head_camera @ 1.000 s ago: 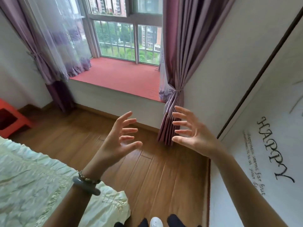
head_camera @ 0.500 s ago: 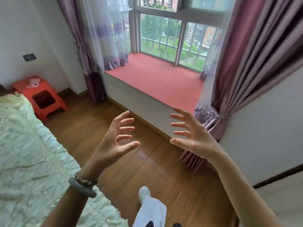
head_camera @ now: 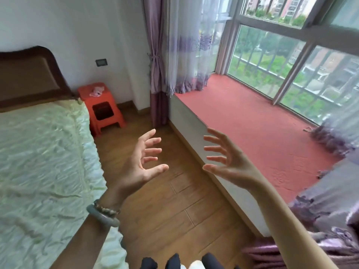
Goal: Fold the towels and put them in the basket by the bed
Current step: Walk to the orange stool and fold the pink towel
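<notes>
stage: judged the very start; nothing folded, nothing carried.
next move: probably a turn of head and body to find the towels. Calls for locating them before any grip, then a flat place such as the bed for folding.
bed [head_camera: 42,162]: 7 to 10 o'clock, pale green crinkled cover, brown headboard [head_camera: 29,74] at 10 o'clock.
window [head_camera: 291,65]: 1 to 2 o'clock, greenery and buildings beyond.
window seat [head_camera: 252,123]: 3 o'clock, red covering.
floor [head_camera: 171,210]: wooden boards from 6 o'clock up to centre, between bed and window seat.
curtain [head_camera: 155,45]: 12 o'clock, purple, tied back, sheer panel just beside it.
stool [head_camera: 101,107]: 10 to 11 o'clock, orange plastic, just beside the bed head; small pink thing on top, too blurred to name.
left hand [head_camera: 141,164]: just left of centre, raised over the floor, palm turned inward, fingers spread and lightly bent, holding nothing; bangle [head_camera: 103,215] at the wrist.
right hand [head_camera: 229,162]: just right of centre, palm facing the left hand, fingers splayed wide, holding nothing; apart from the other, not touching.
towels: nowhere in view.
basket: nowhere in view.
</notes>
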